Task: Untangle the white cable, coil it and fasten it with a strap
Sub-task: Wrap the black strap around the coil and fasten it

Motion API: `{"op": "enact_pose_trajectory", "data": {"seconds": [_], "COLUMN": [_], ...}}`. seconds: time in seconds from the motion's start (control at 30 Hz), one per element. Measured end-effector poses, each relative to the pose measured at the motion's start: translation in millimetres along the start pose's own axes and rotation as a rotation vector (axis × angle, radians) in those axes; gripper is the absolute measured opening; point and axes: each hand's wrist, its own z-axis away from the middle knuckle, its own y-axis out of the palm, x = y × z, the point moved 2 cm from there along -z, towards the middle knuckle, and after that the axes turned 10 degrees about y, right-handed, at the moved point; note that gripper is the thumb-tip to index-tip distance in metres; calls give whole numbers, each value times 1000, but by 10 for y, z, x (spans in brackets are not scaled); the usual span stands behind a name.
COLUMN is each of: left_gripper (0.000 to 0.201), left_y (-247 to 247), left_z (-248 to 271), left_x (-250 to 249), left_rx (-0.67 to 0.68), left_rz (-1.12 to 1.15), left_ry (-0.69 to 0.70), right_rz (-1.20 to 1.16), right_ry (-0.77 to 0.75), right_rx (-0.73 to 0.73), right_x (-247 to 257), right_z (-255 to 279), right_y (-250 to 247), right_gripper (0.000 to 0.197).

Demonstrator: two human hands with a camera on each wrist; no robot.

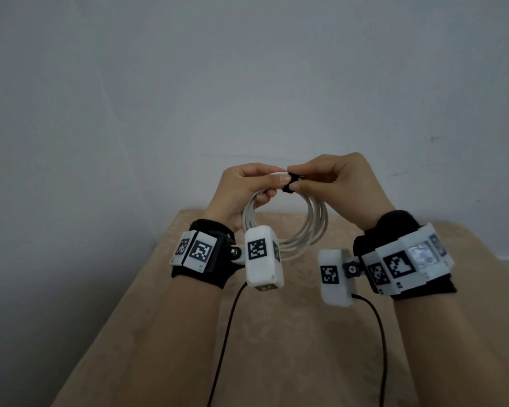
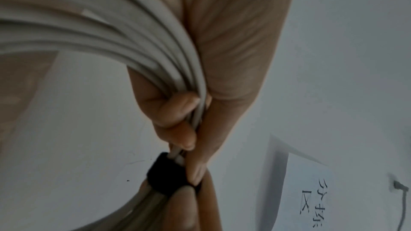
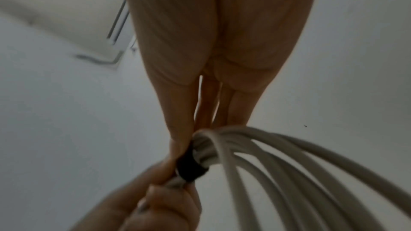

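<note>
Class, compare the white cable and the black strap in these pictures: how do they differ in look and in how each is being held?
The cable is white, long and coiled in several loops; the strap is black, short and wrapped round the coil's top. The left hand grips the cable bundle in curled fingers; the right hand pinches the strap with its fingertips. Both are held up above the beige cloth.

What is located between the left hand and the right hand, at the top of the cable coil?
The black strap, wrapped around the white cable; left hand and right hand both touch it, clearest in the head view.
</note>
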Motion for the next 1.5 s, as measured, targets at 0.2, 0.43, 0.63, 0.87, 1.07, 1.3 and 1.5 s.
{"op": "enact_pose_trajectory", "data": {"seconds": [0.2,0.43,0.63,0.87,1.07,1.3,1.5], "left_gripper": [6,6,8,15,8,8,9], "left_y": [40,26,5,14,20,5,-10], "left_z": [-27,-25,-46,-30,-25,-31,-43], "left_x": [-33,-23,20,53,81,114,222], "left_rx": [-23,-27,-36,59,32,84,60], "left_rz": [84,97,225,14,-53,-154,-177], "left_ry": [-41,-56,-86,-9,22,2,-23], "right_rz": [59,24,-144,-163,-209,-295,-368], "right_ry": [-105,-59,130,200,255,397,525], "right_rx": [-100,-56,98,65,111,126,155], "right_x": [26,-22,-88,-162,-197,-275,-368], "right_z": [-7,-24,-46,-25,-28,-48,-60], "right_y": [1,16,17,75,104,139,173], "right_gripper": [20,19,36,19,11,11,12]}}
